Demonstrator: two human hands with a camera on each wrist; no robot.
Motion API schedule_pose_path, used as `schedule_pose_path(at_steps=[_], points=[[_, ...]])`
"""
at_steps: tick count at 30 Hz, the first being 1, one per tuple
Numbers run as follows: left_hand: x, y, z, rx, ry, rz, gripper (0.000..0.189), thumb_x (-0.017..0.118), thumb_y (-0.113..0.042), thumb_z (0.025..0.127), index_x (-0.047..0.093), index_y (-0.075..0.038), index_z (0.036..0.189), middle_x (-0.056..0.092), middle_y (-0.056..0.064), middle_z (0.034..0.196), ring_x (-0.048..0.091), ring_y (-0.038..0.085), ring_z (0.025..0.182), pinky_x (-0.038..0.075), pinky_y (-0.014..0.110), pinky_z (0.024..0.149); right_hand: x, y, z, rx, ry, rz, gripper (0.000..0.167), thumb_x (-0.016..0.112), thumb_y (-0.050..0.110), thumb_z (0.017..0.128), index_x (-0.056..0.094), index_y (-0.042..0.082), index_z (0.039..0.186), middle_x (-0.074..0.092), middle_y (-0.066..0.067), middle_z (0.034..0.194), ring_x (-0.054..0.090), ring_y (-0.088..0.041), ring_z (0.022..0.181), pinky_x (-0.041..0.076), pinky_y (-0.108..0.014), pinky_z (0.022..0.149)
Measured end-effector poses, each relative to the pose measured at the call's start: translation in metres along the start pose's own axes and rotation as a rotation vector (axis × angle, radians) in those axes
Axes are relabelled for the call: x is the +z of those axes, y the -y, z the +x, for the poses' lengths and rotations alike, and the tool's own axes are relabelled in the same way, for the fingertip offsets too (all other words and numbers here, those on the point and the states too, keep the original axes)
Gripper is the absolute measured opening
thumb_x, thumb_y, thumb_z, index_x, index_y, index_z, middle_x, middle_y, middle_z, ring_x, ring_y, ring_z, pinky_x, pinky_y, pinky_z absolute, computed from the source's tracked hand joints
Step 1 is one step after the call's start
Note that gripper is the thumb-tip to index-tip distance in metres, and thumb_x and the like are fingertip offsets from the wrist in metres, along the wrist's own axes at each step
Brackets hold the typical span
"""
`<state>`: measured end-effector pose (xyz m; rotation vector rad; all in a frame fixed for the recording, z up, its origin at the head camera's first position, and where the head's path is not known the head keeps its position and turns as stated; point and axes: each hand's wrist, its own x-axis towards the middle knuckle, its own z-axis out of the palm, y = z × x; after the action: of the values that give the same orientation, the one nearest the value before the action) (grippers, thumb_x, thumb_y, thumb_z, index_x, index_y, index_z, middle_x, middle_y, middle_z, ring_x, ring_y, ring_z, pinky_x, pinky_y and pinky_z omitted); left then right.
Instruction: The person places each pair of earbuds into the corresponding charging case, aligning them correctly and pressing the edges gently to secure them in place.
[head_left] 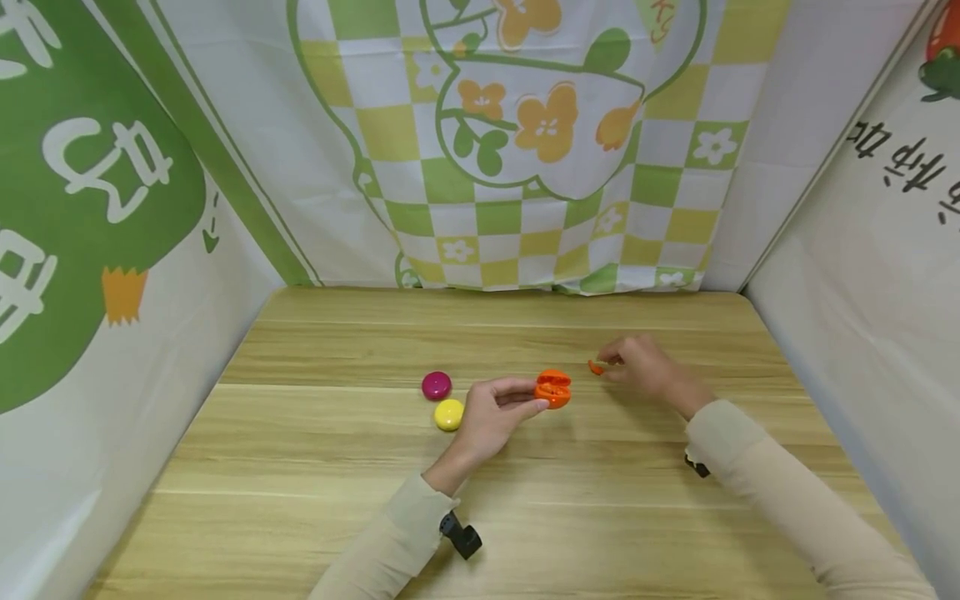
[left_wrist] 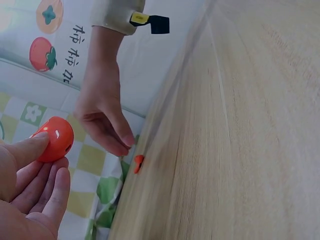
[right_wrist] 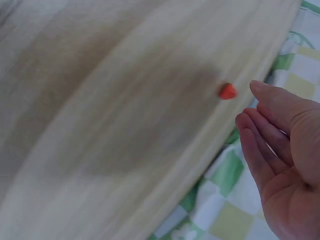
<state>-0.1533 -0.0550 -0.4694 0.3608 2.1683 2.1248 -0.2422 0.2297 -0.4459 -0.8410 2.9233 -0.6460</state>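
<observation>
My left hand pinches a round orange earbud case between thumb and fingers, above the table. Its lid stands raised toward the back; small orange shapes show inside, too small to make out. On the wood to the right lies a single orange earbud. Just beside that earbud is my right hand, blurred in the head view. The right wrist view has its thumb and fingertips apart, with a gap between them and the earbud, and nothing in the grasp.
A magenta round case and a yellow one sit on the wooden table, left of my left hand. Behind the table's back edge hangs a checked cloth. Printed panels enclose the sides.
</observation>
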Motion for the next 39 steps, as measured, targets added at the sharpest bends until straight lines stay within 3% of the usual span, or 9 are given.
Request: schedule_pose_path(at_steps=[9,16,32,39], points=[[-0.002,-0.001,0.000,0.008,-0.005,0.003,0.030,0.084,-0.009,0.091,0.078,-0.001,0.119,0.078,0.020,0.119,0.078,0.027,0.104,0.065,0.024,0.087,0.017,-0.013,0.004,-0.057,-0.031,-0.018,0.010,0.084,-0.001,0.086,0.080,0.001,0.095,0.081,-0.016,0.102,0.077,-0.028,0.093,0.066,-0.045,0.083],[-0.002,-0.001,0.000,-0.006,0.001,-0.015,0.030,0.084,-0.008,0.090,0.078,0.000,0.119,0.077,0.021,0.120,0.078,0.027,0.104,0.065,0.024,0.087,0.021,-0.015,0.005,-0.052,-0.030,-0.007,0.012,0.083,0.000,0.089,0.081,0.001,0.101,0.081,-0.016,0.106,0.078,-0.028,0.098,0.066,-0.045,0.087],[-0.002,0.000,0.000,-0.005,0.000,-0.002,0.030,0.084,-0.010,0.091,0.078,-0.001,0.118,0.078,0.019,0.118,0.079,0.022,0.102,0.065,0.024,0.087,0.026,-0.021,0.010,-0.082,-0.031,-0.021,0.009,0.080,0.000,0.091,0.081,0.002,0.100,0.081,-0.013,0.101,0.077,-0.021,0.088,0.067,-0.038,0.078],[-0.003,0.000,0.000,-0.010,0.000,-0.005,0.030,0.084,-0.010,0.091,0.078,-0.001,0.118,0.078,0.018,0.118,0.079,0.020,0.101,0.065,0.025,0.087,0.019,-0.019,0.009,-0.011,-0.024,0.070,0.008,0.076,0.006,0.096,0.083,0.004,0.100,0.082,-0.011,0.099,0.077,-0.020,0.089,0.066,-0.039,0.081]])
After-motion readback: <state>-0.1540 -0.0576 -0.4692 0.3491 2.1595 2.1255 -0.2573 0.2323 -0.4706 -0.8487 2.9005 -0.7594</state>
